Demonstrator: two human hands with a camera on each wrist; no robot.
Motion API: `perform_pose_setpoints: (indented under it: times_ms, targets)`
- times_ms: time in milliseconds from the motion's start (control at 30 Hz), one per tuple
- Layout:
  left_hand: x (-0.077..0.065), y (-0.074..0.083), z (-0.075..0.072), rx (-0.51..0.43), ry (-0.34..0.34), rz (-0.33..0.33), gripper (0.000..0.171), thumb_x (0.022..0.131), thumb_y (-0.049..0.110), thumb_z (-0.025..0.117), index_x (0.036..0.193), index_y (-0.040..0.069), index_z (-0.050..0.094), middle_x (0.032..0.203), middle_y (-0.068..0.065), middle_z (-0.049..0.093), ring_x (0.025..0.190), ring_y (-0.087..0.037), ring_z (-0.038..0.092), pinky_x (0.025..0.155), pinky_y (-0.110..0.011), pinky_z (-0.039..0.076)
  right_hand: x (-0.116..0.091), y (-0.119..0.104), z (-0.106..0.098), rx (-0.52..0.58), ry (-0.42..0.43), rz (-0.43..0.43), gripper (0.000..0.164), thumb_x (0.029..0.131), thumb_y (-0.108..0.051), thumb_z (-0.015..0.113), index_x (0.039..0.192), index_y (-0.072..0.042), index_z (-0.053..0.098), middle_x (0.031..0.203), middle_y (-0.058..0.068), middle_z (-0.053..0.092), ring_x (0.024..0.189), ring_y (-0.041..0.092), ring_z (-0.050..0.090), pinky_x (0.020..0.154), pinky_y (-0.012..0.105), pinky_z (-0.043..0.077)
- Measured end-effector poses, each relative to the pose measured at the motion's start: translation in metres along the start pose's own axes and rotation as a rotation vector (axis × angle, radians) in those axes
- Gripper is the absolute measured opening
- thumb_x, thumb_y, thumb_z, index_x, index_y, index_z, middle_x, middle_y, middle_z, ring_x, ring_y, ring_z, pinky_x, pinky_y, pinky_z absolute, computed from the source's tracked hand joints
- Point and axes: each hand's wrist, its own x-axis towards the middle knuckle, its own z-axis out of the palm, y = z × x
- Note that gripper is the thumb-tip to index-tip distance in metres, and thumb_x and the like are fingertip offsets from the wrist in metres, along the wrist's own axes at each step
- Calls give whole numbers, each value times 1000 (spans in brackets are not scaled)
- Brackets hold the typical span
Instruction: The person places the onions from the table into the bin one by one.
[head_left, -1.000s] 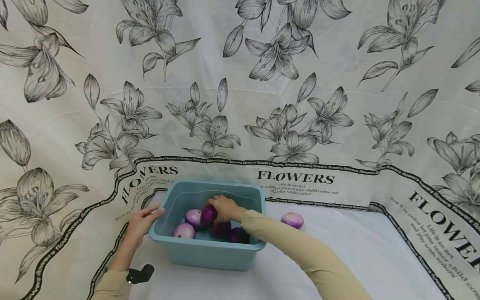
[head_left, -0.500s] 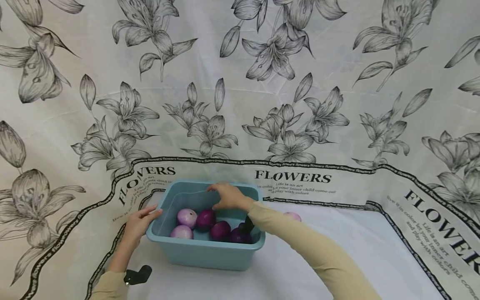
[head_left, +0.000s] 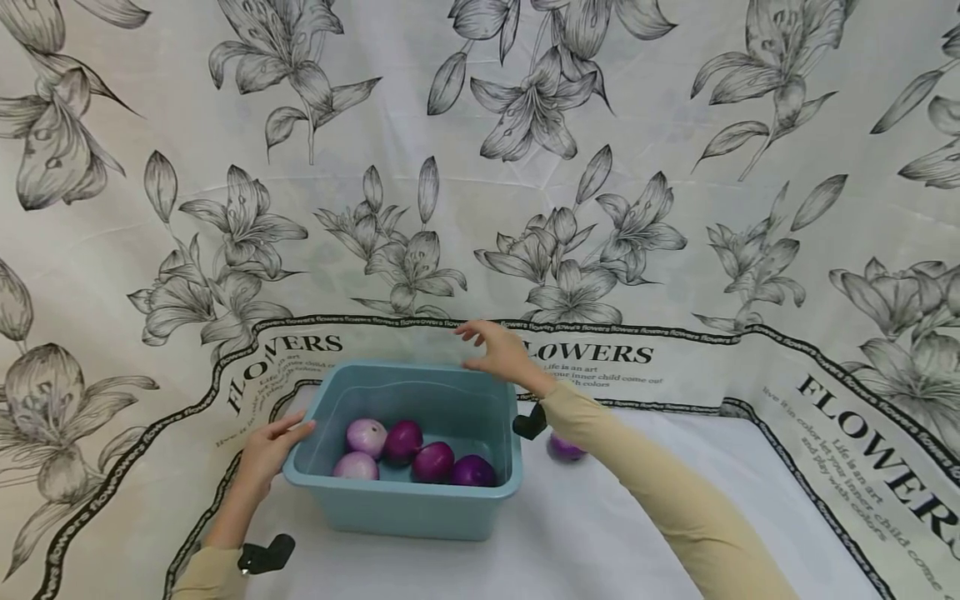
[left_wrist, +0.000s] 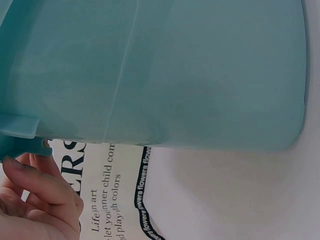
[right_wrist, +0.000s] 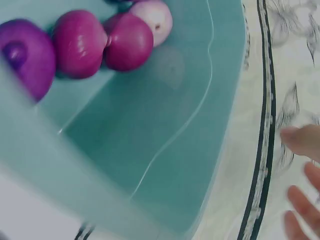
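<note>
A blue-grey plastic tub (head_left: 405, 508) stands on the white cloth, holding several red onions in its front half. Two pale onions (head_left: 366, 437) lie at the left; three darker ones (head_left: 432, 462) run toward the right corner. My left hand (head_left: 264, 450) grips the tub's left rim; in the left wrist view its fingers (left_wrist: 47, 192) and thumb are at the lip. Above the back right rim, my right hand (head_left: 501, 354) is raised with fingers loosely bent and nothing in them. The right wrist view shows those spread fingers (right_wrist: 300, 205) beyond the tub wall.
Another red onion (head_left: 566, 448) lies on the white cloth (head_left: 660, 467) to the right of the tub, partly covered by the right sleeve (head_left: 637, 467). Behind the tub rises a flower-printed cloth backdrop (head_left: 405, 233).
My right hand has let go of a dark onion in the tub and risen up and to the right, past the back rim. The left hand stays at the left rim.
</note>
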Motion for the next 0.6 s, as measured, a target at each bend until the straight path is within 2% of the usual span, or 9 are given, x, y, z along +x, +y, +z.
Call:
perform_pose_setpoints:
  times_ms: [133,233,367,600]
  targets:
    - [0,0,0,4,1,2,67,90,45,63,142,6,45,131,-27,52,113,-35,60,76,-33,56,-13,20,-8,-11,178,-4,49,80,-16,78,125,-10,60,112,10,66,97,28,62,75,40,51]
    - [0,-1,0,2,3,0,67,91,45,63,142,6,45,130,-26,53,114,-36,59,77,-33,56,-27,34,-11,-21,262,32,50,79,-15,79,125,-9,60,110,12,66,96,30,62,72,41,51]
    - [-1,-1,0,2,4,-4,68,90,46,63,142,6,45,129,-26,53,115,-38,57,77,-33,56,-47,51,-9,-33,304,110,51,79,-19,79,125,-10,59,109,13,65,96,34,62,71,42,51]
    - [-1,1,0,-3,5,-1,69,90,46,64,142,5,46,127,-26,55,110,-34,61,74,-30,55,-82,82,1,-68,356,162,54,76,-22,80,122,-5,60,104,15,66,92,34,61,75,45,49]
